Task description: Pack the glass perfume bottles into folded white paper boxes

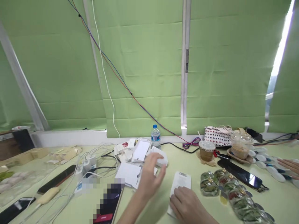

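My right hand [185, 200] rests with curled fingers on a slim white box with a barcode [182, 179], gripping it against the table. To its left, my left hand [150, 174] is raised, thumb and fingers apart, with nothing visible in it. Just behind that hand lies a heap of flattened white cartons [141, 151], partly hidden by the fingers. At the right lie rows of clear-wrapped round pieces [233, 189] with green and red contents; their kind is unclear.
A water bottle [155, 137] stands near the wall. Cables and a power strip [86, 165] lie left, beside several phones. Lidded cups [206, 151], a black phone [240, 174] and a patterned pouch [217, 135] are at the right. Another person's hand [289, 165] reaches in by white spoon-like pieces.
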A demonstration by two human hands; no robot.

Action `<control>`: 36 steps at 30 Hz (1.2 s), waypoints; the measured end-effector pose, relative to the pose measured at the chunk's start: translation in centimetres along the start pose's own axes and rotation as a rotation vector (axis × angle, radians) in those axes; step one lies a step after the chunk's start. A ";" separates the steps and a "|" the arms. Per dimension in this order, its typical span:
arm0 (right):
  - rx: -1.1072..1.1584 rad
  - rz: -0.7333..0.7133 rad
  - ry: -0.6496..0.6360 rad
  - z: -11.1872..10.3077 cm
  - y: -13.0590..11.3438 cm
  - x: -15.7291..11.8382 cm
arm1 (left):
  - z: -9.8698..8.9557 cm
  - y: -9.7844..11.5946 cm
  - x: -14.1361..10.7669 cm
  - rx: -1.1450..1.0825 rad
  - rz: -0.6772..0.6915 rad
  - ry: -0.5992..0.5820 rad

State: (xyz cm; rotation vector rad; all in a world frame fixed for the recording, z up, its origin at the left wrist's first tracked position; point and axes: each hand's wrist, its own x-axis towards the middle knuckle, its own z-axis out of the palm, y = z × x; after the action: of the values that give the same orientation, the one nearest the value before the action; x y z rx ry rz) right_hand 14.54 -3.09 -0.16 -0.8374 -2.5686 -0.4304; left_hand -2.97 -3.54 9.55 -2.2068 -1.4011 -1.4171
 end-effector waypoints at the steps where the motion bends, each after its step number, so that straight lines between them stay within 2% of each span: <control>1: -0.012 0.115 0.008 0.0 0.5 0.1 | 1.1 0.0 -0.9 -0.010 -0.030 -0.090; 3: -0.044 0.387 -0.027 0.1 1.8 0.2 | 3.8 -0.4 -3.0 -0.001 -0.141 -0.272; 5: -0.048 0.615 -0.135 0.6 2.8 0.2 | 6.2 -1.1 -5.1 0.030 -0.270 -0.373; 8: 0.056 0.773 -0.277 1.3 3.4 0.1 | 7.8 -2.2 -7.2 -0.101 -0.357 -0.484; 11: 0.234 0.731 -0.250 1.2 3.3 -0.2 | 7.4 -3.1 -7.5 -0.274 -0.466 -0.405; 14: 0.480 0.597 -0.197 0.6 3.0 -0.5 | 6.7 -3.6 -7.0 -0.388 -0.621 -0.308; 16: 0.665 0.514 -0.184 0.2 2.8 -0.6 | 6.5 -3.9 -6.7 -0.398 -0.642 -0.269; 18: 0.781 0.483 -0.138 0.1 2.7 -0.5 | 6.2 -4.0 -6.4 -0.365 -0.590 -0.243; 21: 0.731 0.541 -0.031 0.3 2.9 0.3 | 5.3 -3.7 -6.1 -0.239 -0.420 -0.277; 23: 0.589 0.559 0.005 0.6 3.4 1.6 | 4.7 -3.4 -6.2 -0.120 -0.201 -0.342; 25: 0.445 0.538 0.011 1.0 4.0 3.6 | 4.8 -3.1 -6.8 -0.029 0.085 -0.398; 28: 0.347 0.501 0.006 1.9 4.7 7.3 | 6.9 -2.9 -8.3 0.050 0.480 -0.385; 29: 0.337 0.491 0.003 2.3 4.7 8.6 | 7.9 -3.0 -8.9 0.094 0.552 -0.350; 31: 0.313 0.468 -0.017 3.2 4.6 10.8 | 9.7 -3.4 -9.9 0.147 0.643 -0.335; 33: 0.292 0.449 -0.045 3.8 4.4 12.2 | 10.8 -4.1 -10.4 0.163 0.655 -0.365; 36: 0.255 0.451 -0.082 4.0 4.8 12.3 | 10.6 -5.1 -10.4 0.198 0.634 -0.360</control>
State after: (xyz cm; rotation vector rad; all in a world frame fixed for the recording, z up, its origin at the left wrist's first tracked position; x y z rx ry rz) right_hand 7.27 8.29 2.81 -1.3085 -2.3358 0.0666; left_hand -1.44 -1.05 -5.89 -2.5199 -0.7445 -0.6662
